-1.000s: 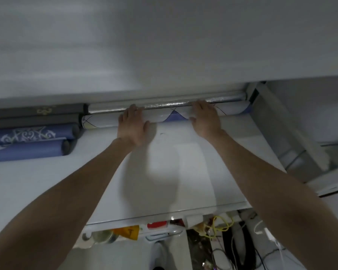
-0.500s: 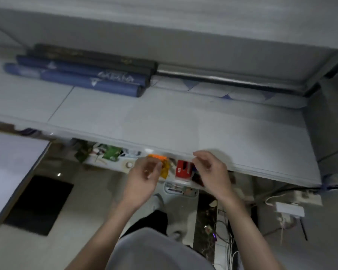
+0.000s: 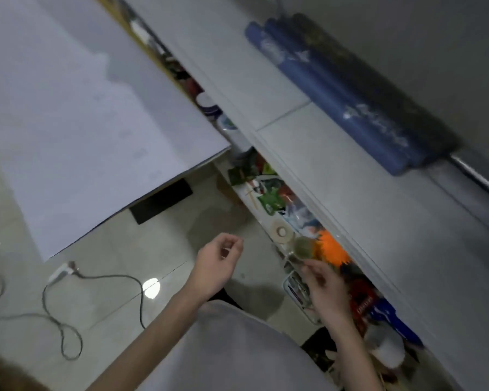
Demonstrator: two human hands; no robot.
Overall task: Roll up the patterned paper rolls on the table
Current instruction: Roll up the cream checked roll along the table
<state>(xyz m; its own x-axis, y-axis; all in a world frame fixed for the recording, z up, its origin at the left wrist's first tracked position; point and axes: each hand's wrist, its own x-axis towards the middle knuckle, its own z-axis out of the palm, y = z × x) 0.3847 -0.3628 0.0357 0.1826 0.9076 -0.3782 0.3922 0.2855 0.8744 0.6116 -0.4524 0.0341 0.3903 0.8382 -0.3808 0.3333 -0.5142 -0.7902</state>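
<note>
Two blue patterned rolls (image 3: 336, 88) and dark rolls (image 3: 378, 80) lie rolled up along the far edge of the white table (image 3: 322, 170). A silver roll (image 3: 476, 174) and a pale patterned roll (image 3: 472, 196) continue the row at the right edge, blurred. Both hands are off the table, below its front edge. My left hand (image 3: 218, 263) hangs over the floor with fingers loosely curled and nothing visible in it. My right hand (image 3: 322, 283) is blurred, its fingers at the cluttered shelf (image 3: 280, 204) under the table. What it touches is unclear.
The shelf holds a tape roll (image 3: 280, 230), an orange object (image 3: 331, 249), packets and a blue item (image 3: 390, 317). A large white board (image 3: 82, 108) fills the upper left. A cable (image 3: 68, 306) with a plug lies on the tiled floor.
Both hands left the pale patterned roll at the back of the table and dropped to the shelf below the front edge. My view has swung left and tilted.
</note>
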